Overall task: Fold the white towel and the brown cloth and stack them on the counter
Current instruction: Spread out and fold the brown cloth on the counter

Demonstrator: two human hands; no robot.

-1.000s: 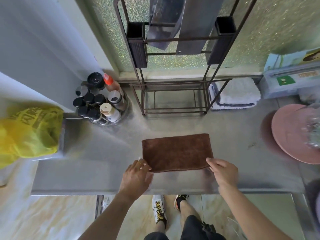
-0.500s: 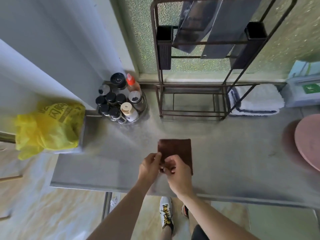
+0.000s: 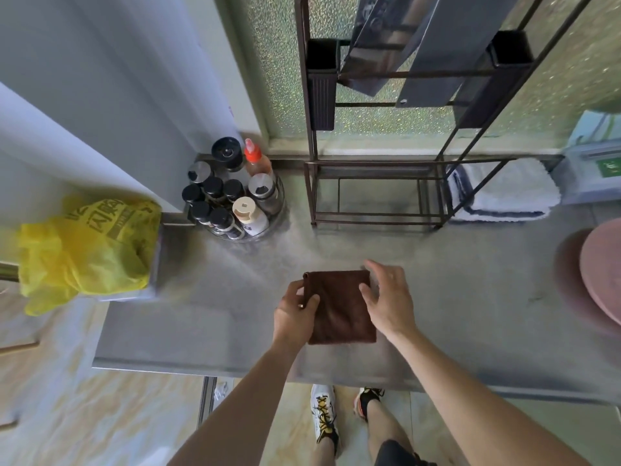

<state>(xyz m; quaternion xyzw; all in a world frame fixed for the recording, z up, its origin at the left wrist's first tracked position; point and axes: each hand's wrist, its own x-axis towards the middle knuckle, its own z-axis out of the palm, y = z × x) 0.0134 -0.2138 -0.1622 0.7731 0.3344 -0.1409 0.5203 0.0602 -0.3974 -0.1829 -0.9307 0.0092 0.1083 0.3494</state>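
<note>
Brown cloth (image 3: pixel 339 307): soft, light, folded small. Left hand (image 3: pixel 294 314) pinching left edge; right hand (image 3: pixel 389 301) open, resting on right. Lift by both sides.

The pink round board (image 3: pixel 601 274) runs off the right edge, so only part of it shows, and its rim is smeared by blur. The box (image 3: pixel 594 163) behind it is cut off too, its green label too small to read. The white towel (image 3: pixel 510 193) sits partly behind the metal rack (image 3: pixel 312 183), whose top leaves the frame. The left hand (image 3: pixel 292 314) covers the brown cloth's (image 3: pixel 339 307) left edge; the right hand (image 3: pixel 389 301) covers its right edge. The yellow bag's (image 3: pixel 84 250) print is too blurred to read.
</note>
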